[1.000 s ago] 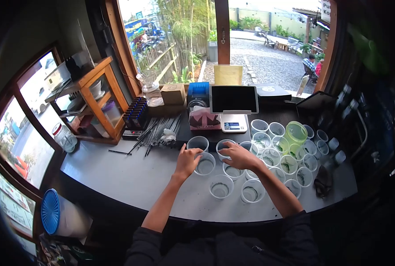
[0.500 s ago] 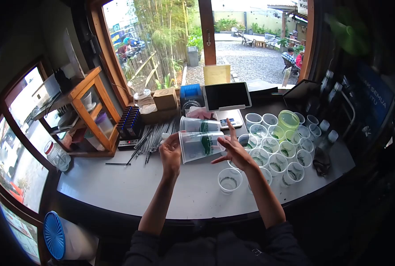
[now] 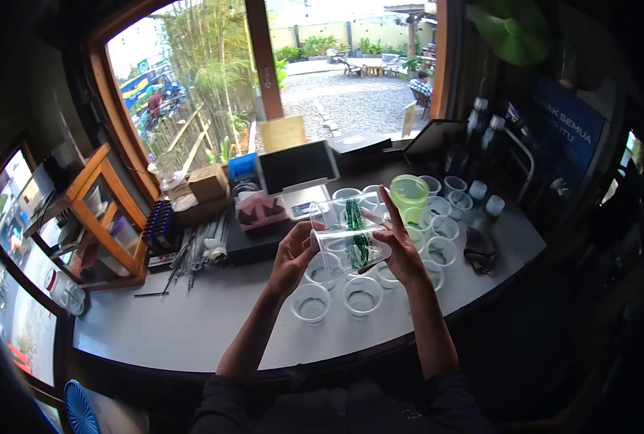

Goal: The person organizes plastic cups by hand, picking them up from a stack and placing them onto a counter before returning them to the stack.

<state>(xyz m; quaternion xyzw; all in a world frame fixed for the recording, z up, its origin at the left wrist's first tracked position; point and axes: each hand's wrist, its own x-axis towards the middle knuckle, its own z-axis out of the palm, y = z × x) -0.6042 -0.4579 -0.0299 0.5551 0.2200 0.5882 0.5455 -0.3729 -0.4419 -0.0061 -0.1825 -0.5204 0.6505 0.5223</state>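
Clear cups [image 3: 336, 246] bear green print [image 3: 357, 249] — the counter [image 3: 177, 329] is grey.

Counter [image 3: 170, 325] passable front left; cups [image 3: 442, 249] crowd right

Two clear, green-printed plastic cups [image 3: 356, 244] lie sideways between left hand [image 3: 293, 254] and right hand [image 3: 403, 253].

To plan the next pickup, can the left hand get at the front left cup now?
Probably not yet: the left hand holds the raised cups at their rims, though nothing seems to block its way to the front left cup.
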